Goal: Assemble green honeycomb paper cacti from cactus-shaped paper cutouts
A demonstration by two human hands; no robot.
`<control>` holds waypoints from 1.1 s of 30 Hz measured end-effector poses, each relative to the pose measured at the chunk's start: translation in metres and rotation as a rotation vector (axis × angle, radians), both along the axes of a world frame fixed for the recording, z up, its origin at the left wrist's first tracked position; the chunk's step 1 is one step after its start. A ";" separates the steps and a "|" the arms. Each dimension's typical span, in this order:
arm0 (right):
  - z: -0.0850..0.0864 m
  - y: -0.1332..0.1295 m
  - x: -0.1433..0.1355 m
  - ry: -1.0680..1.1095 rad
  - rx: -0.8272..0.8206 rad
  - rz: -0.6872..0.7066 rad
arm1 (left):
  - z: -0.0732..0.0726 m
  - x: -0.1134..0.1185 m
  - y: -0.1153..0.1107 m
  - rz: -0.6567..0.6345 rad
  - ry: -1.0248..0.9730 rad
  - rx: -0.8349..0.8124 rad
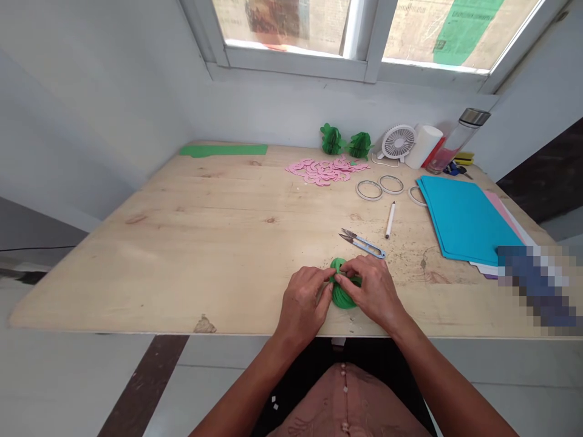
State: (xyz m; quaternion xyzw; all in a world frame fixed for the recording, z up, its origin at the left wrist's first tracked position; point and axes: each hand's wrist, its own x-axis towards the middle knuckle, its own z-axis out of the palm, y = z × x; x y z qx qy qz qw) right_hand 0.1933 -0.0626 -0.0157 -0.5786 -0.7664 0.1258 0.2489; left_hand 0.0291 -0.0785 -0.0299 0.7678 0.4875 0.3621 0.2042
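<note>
A green paper piece (345, 296) with many thin layers lies near the table's front edge, between my two hands. My left hand (306, 298) pinches its upper left edge with thumb and forefinger. From the other side, my right hand (371, 286) grips the upper right part, its fingertips close to those of the left. Some of the piece is hidden under my right fingers. Just beyond my hands lie blue-handled thread snips (363, 244), blades pointing left. A white pen (390, 220) rests to their right.
Pink paper cutouts (319, 172), two green paper figures (331, 140), a small fan (398, 143) and a bottle (458, 142) stand or lie toward the wall. Tape rings (368, 199) and blue sheets (471, 218) are at right, a green strip (223, 150) at back left.
</note>
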 end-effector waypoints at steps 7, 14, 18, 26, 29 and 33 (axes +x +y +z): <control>0.000 -0.005 0.005 0.124 -0.044 -0.026 | 0.002 -0.004 0.004 -0.062 0.044 0.055; 0.008 -0.014 -0.004 0.157 -0.102 -0.047 | 0.007 -0.010 -0.007 -0.057 0.074 0.070; 0.005 -0.014 -0.005 0.186 -0.154 -0.012 | 0.002 -0.015 -0.011 -0.057 0.110 0.061; 0.004 -0.016 -0.003 0.175 -0.225 -0.011 | -0.004 -0.018 -0.013 -0.061 0.102 0.066; 0.003 -0.015 -0.003 0.180 -0.230 -0.004 | -0.005 -0.018 -0.013 -0.065 0.110 0.062; 0.000 -0.012 -0.002 0.231 -0.233 0.019 | -0.004 -0.019 -0.015 -0.056 0.114 0.068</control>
